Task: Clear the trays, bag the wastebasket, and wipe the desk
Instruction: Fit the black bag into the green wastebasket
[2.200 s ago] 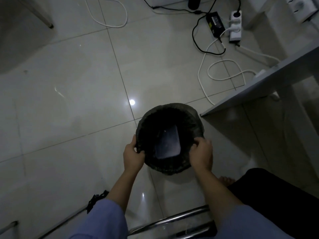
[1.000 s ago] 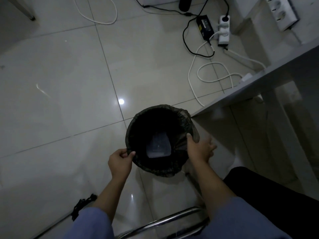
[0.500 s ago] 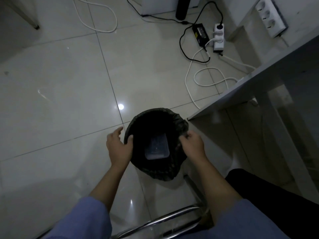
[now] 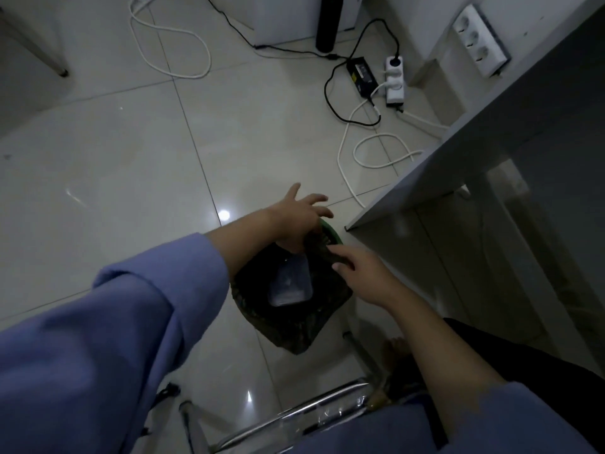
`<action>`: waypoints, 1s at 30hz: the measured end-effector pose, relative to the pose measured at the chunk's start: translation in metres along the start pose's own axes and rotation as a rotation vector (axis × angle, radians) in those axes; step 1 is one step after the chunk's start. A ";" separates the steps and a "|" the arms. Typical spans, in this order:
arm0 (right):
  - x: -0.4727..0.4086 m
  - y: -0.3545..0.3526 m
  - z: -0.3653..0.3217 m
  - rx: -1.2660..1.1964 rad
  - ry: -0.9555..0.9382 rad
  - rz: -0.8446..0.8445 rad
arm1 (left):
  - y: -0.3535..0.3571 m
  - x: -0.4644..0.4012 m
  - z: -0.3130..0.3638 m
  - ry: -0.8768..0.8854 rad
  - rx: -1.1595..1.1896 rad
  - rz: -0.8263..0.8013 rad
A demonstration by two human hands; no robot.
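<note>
A person, seated, leans over a small wastebasket (image 4: 322, 235) on the tiled floor (image 4: 131, 178), just beside the desk (image 4: 465, 158) corner. The black bin liner (image 4: 288, 326) is already in the basket, w/ a clear plastic tray (image 4: 289, 283) lying at the bottom. Left hand (image 4: 296, 221) reaches across to the far rim, fingers spread wide over it, thumb side touching the bunched liner edge. Right hand (image 4: 361, 273) pinches that same fold of liner betw. fingertips at the rim near the desk. A strip of green basket rim shows bare at the far side, so the liner looks only partly seated there. Judged status: trays at least partly cleared (one is in the bin), bagging nearly done but needs the far edge tucked over; desk wipe apparently not begun, no cloth in view. Cables and a power strip (image 4: 394, 81) lie well apart on the floor.
</note>
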State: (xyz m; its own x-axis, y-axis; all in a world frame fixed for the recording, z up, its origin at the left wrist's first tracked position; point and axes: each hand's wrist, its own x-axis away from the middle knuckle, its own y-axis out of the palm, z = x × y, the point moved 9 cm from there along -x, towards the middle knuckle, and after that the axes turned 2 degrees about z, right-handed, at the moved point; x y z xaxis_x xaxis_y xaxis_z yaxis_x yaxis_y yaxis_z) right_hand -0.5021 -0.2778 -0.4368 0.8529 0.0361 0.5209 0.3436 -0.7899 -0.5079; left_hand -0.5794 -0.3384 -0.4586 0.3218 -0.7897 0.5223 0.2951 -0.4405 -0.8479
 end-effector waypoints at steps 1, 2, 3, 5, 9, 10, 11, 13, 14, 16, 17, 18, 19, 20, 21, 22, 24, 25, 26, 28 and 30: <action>0.000 -0.001 0.002 0.001 0.000 0.012 | 0.001 -0.001 -0.008 -0.018 -0.040 0.007; -0.001 -0.002 0.005 0.017 0.009 0.022 | 0.003 0.000 -0.018 -0.038 -0.076 0.007; -0.002 -0.002 0.009 0.043 0.024 0.030 | 0.007 0.002 -0.029 -0.067 -0.101 -0.007; -0.004 -0.003 0.019 0.097 0.056 0.043 | 0.019 0.012 -0.056 -0.155 -0.099 -0.075; -0.004 -0.005 0.037 0.109 0.133 0.097 | 0.041 0.041 -0.095 -0.301 0.112 -0.089; -0.004 -0.007 0.040 0.096 0.166 0.125 | 0.044 0.047 -0.102 -0.333 0.219 -0.016; -0.004 -0.009 0.044 0.079 0.198 0.160 | 0.044 0.053 -0.109 -0.374 0.344 0.083; -0.003 -0.014 0.048 0.040 0.250 0.223 | 0.041 0.072 -0.122 -0.476 0.669 0.321; -0.002 -0.015 0.050 0.018 0.269 0.242 | 0.041 0.083 -0.126 -0.528 0.819 0.437; -0.001 -0.014 0.054 -0.024 0.300 0.258 | 0.045 0.101 -0.128 -0.611 0.946 0.587; 0.000 -0.014 0.055 -0.045 0.308 0.264 | 0.047 0.107 -0.123 -0.634 0.952 0.620; 0.002 -0.013 0.055 -0.069 0.315 0.269 | 0.051 0.111 -0.118 -0.647 0.954 0.637; 0.003 -0.011 0.054 -0.096 0.326 0.267 | 0.055 0.114 -0.113 -0.659 0.969 0.646; 0.005 -0.007 0.054 -0.135 0.339 0.257 | 0.061 0.117 -0.110 -0.677 0.993 0.653; 0.007 -0.002 0.055 -0.171 0.356 0.235 | 0.067 0.119 -0.108 -0.700 1.020 0.660; 0.009 0.006 0.057 -0.191 0.380 0.204 | 0.074 0.122 -0.107 -0.722 1.058 0.670; 0.014 0.022 0.062 -0.191 0.429 0.120 | 0.093 0.123 -0.106 -0.753 1.202 0.648; 0.017 0.030 0.065 -0.163 0.449 0.082 | 0.103 0.122 -0.102 -0.758 1.274 0.594; 0.019 0.037 0.068 -0.108 0.460 0.046 | 0.113 0.121 -0.096 -0.750 1.313 0.513; 0.022 0.042 0.069 0.066 0.458 -0.034 | 0.129 0.119 -0.086 -0.710 1.230 0.363; 0.026 0.038 0.072 0.156 0.490 -0.091 | 0.136 0.119 -0.084 -0.694 1.058 0.340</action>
State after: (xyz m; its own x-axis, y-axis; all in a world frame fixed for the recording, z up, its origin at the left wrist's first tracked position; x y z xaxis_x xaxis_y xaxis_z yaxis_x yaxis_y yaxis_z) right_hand -0.4380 -0.2629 -0.4919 0.5453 -0.2202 0.8088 0.4937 -0.6953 -0.5222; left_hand -0.5769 -0.5281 -0.5191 0.8192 -0.2717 0.5050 0.5650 0.5333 -0.6296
